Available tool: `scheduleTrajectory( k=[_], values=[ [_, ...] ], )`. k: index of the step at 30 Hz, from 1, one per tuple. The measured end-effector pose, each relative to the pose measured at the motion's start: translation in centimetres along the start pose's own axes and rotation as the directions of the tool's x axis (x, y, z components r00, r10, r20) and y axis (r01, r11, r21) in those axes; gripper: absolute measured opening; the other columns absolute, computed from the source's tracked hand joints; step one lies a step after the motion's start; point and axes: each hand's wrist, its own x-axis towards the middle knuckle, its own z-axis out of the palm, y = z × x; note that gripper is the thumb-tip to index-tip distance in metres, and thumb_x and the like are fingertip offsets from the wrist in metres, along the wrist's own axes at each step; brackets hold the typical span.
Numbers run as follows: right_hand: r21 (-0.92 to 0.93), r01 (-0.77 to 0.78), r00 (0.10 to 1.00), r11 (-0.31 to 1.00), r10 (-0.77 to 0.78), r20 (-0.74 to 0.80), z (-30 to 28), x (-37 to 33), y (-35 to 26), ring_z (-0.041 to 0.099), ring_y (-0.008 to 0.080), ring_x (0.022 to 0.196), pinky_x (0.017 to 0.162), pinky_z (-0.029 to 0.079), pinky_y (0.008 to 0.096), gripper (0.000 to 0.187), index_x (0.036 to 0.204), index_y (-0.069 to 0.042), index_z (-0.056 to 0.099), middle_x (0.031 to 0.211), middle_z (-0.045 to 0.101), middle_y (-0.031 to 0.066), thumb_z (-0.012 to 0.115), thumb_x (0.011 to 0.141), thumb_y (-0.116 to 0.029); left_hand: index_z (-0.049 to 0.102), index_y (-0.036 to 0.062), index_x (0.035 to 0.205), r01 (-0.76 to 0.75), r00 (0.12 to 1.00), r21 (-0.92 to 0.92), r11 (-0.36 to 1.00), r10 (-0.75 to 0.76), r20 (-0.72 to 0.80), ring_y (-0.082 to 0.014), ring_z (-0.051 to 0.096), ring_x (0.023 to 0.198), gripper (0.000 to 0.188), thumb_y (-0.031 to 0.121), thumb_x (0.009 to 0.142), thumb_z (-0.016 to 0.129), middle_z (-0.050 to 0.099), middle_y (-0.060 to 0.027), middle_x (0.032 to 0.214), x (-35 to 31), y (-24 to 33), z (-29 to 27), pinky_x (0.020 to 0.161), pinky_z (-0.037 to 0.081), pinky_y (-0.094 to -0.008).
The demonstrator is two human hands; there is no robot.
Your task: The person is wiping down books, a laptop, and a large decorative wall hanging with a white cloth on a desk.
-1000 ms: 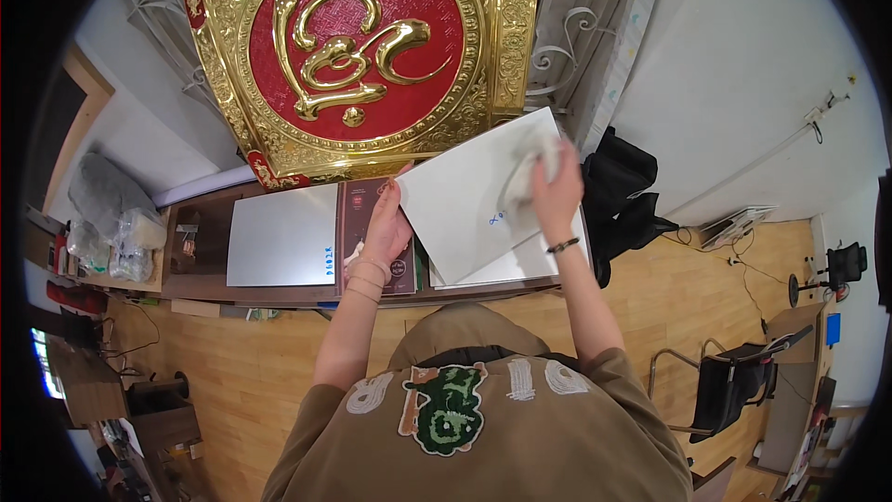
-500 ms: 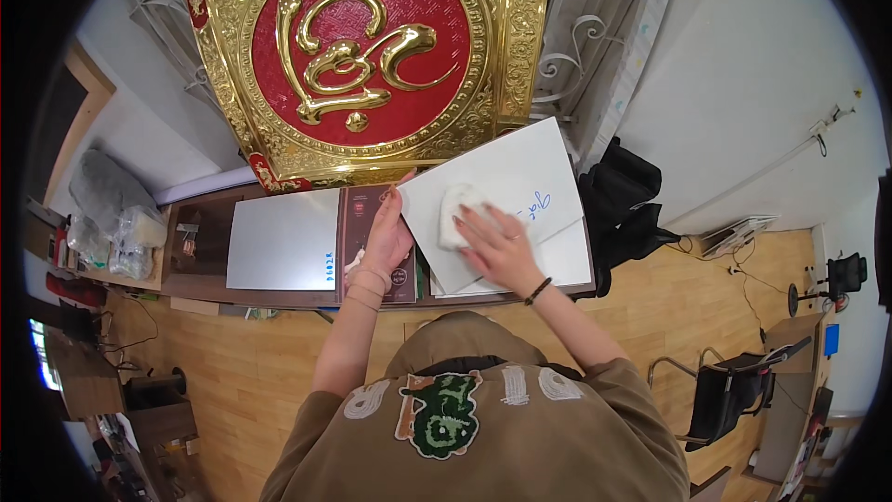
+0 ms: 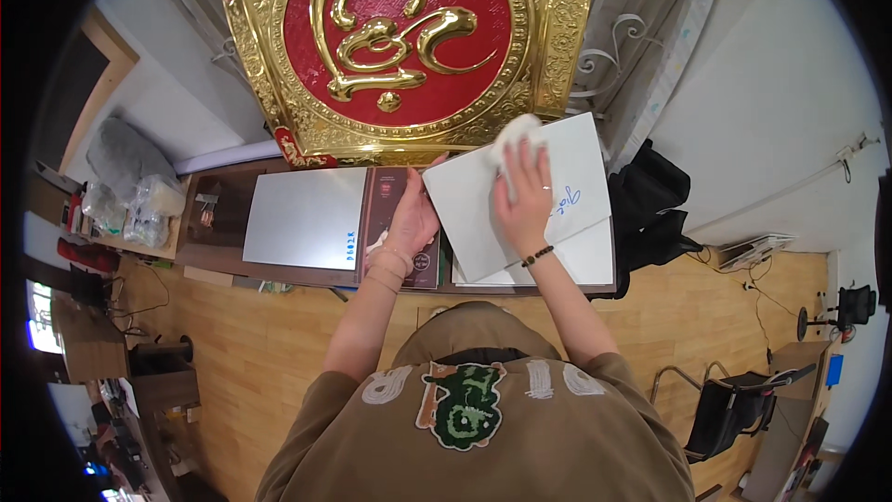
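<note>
A thin white board [image 3: 465, 209] with blue handwriting lies tilted on top of other white sheets on the dark table. My left hand [image 3: 413, 220] grips its left edge, with some fingers hidden behind it. Pressed flat against the upper part of the board is a white cloth [image 3: 517, 132], held under the fingers of my right hand [image 3: 525, 200]. The cloth and fingertips are slightly blurred. To the left of my left hand lie a dark red-brown printed box or folder [image 3: 383, 195] and a silvery-white panel [image 3: 304, 220] with blue marks.
A large gold-framed red plaque [image 3: 400, 46] with raised gold lettering leans behind the table [image 3: 218, 246]. Plastic-wrapped bundles [image 3: 153, 200] sit at the left, black bags [image 3: 650, 191] at the right end. A black chair [image 3: 734, 414] stands on the wooden floor at lower right.
My right hand has slid the cloth upward over the board, away from me. My left hand keeps its grip on the edge. The whole view has shifted slightly.
</note>
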Motion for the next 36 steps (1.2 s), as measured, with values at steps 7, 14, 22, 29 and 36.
scheduleTrajectory(
  k=[7, 14, 22, 29, 36],
  values=[
    [0.172, 0.243, 0.953, 0.955, -0.268, 0.139, 1.4, 0.4, -3.7, 0.048, 0.0386, 0.127, 0.106, 0.038, 0.0487, 0.046, 0.127, -0.010, 0.059, 0.135, 0.055, 0.0100, 0.062, 0.081, -0.011, 0.043, 0.0031, 0.138, -0.021, 0.993, -0.193, 0.981, -0.002, -0.119, -0.0278, 0.044, 0.130, 0.066, 0.056, 0.098, 0.036, 0.050, -0.0125, 0.138, 0.0, -0.4, -1.2, 0.113, 0.031, -0.0414],
    [0.142, 0.277, 0.940, 0.950, -0.299, 0.162, 1.0, -1.5, -4.0, 0.043, 0.0394, 0.131, 0.107, 0.035, 0.0519, 0.047, 0.129, -0.010, 0.058, 0.141, 0.050, 0.0099, 0.062, 0.082, -0.013, 0.044, 0.0046, 0.137, 0.043, 0.999, -0.125, 0.991, -0.044, -0.009, -0.0262, 0.047, 0.127, 0.064, 0.055, 0.098, 0.038, 0.050, -0.0124, 0.136, -0.6, -0.2, -1.2, 0.110, 0.035, -0.0414],
    [0.170, 0.223, 0.941, 0.960, -0.257, 0.220, -0.4, -3.7, -3.1, 0.045, 0.0349, 0.131, 0.104, 0.039, 0.0513, 0.052, 0.128, -0.015, 0.059, 0.137, 0.054, 0.0071, 0.067, 0.077, -0.010, 0.037, 0.0036, 0.144, -0.024, 1.000, 0.111, 0.994, 0.024, 0.010, -0.0260, 0.046, 0.129, 0.059, 0.045, 0.102, 0.035, 0.046, -0.0149, 0.142, -0.1, -0.3, -1.0, 0.110, 0.034, -0.0401],
    [0.195, 0.174, 0.967, 0.965, -0.205, 0.149, 0.6, 0.0, -3.6, 0.045, 0.0312, 0.131, 0.107, 0.037, 0.0508, 0.047, 0.125, -0.018, 0.062, 0.134, 0.057, 0.0020, 0.067, 0.079, -0.010, 0.044, 0.0018, 0.136, -0.043, 0.990, -0.143, 0.989, 0.023, -0.142, -0.0275, 0.048, 0.127, 0.068, 0.057, 0.099, 0.032, 0.051, -0.0136, 0.136, 0.2, -0.2, -0.6, 0.111, 0.034, -0.0422],
    [0.308, 0.327, 0.843, 0.894, -0.423, 0.334, -1.3, -3.6, -2.6, 0.047, 0.0286, 0.130, 0.107, 0.037, 0.0496, 0.045, 0.124, -0.021, 0.063, 0.136, 0.055, -0.0009, 0.067, 0.080, -0.014, 0.041, 0.0056, 0.142, 0.026, 1.000, -0.001, 1.000, -0.026, 0.010, -0.0285, 0.049, 0.126, 0.075, 0.063, 0.097, 0.025, 0.049, -0.0156, 0.140, -0.6, 0.3, -0.3, 0.107, 0.038, -0.0410]
  ],
)
